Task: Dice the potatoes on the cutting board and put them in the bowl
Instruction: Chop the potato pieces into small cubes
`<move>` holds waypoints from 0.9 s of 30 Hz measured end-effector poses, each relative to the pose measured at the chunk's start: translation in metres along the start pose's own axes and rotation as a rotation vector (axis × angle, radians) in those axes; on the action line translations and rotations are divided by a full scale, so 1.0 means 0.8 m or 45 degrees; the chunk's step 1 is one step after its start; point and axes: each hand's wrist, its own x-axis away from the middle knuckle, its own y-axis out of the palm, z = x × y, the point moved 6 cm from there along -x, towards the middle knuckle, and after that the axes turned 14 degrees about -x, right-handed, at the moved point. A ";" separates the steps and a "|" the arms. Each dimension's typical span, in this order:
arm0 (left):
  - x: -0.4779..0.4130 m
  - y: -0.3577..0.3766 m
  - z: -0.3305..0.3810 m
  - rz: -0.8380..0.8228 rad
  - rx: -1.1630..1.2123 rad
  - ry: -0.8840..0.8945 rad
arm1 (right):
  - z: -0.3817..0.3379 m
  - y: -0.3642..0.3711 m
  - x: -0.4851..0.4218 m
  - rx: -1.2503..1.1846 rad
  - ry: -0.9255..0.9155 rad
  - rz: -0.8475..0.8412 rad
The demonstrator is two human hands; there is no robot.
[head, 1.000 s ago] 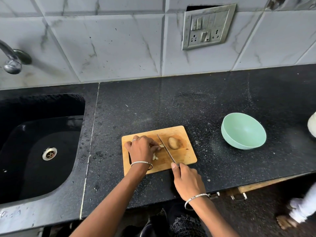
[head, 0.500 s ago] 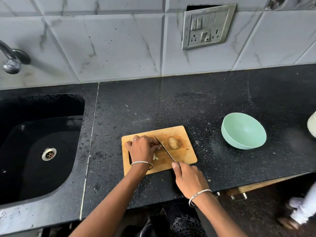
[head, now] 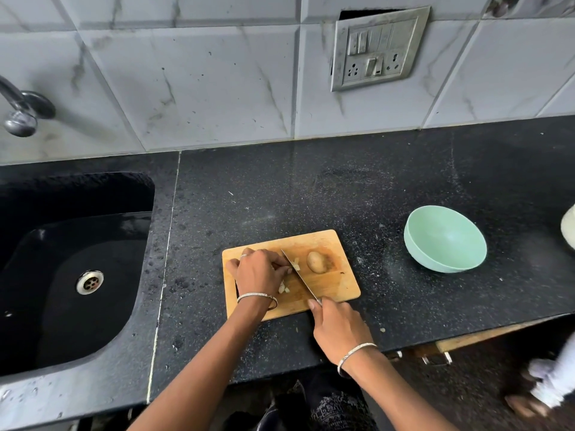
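A wooden cutting board (head: 337, 287) lies on the black counter. My left hand (head: 259, 270) presses down on a potato piece that it mostly hides, fingers curled beside the blade. My right hand (head: 337, 329) grips the handle of a knife (head: 300, 278), whose blade runs diagonally across the board right next to my left fingertips. Pale cut potato bits (head: 283, 288) lie below my left hand, and a few more (head: 296, 263) sit on the blade's right. A whole brown potato (head: 315, 261) rests further right on the board. An empty mint-green bowl (head: 445, 239) stands to the right.
A black sink (head: 71, 275) with a steel drain lies to the left, a tap (head: 20, 110) above it. A pale object (head: 569, 227) shows at the right edge. Another person's hand and sleeve (head: 547, 387) appear below the counter's front edge at lower right.
The knife blade has shifted slightly left, closer to my left fingers, and new cut bits lie to its right. My left hand stays in place on the potato piece.
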 end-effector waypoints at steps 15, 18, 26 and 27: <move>0.000 0.002 0.031 0.069 -0.143 0.109 | 0.022 -0.019 -0.004 -0.251 0.075 0.075; -0.002 0.002 0.035 0.060 -0.125 0.106 | 0.020 -0.021 -0.002 -0.250 0.052 0.077; -0.007 0.008 0.013 -0.088 0.216 -0.185 | 0.016 -0.019 0.005 -0.229 0.077 0.052; -0.009 0.009 0.011 -0.096 0.216 -0.194 | 0.014 -0.019 0.005 -0.221 0.080 0.049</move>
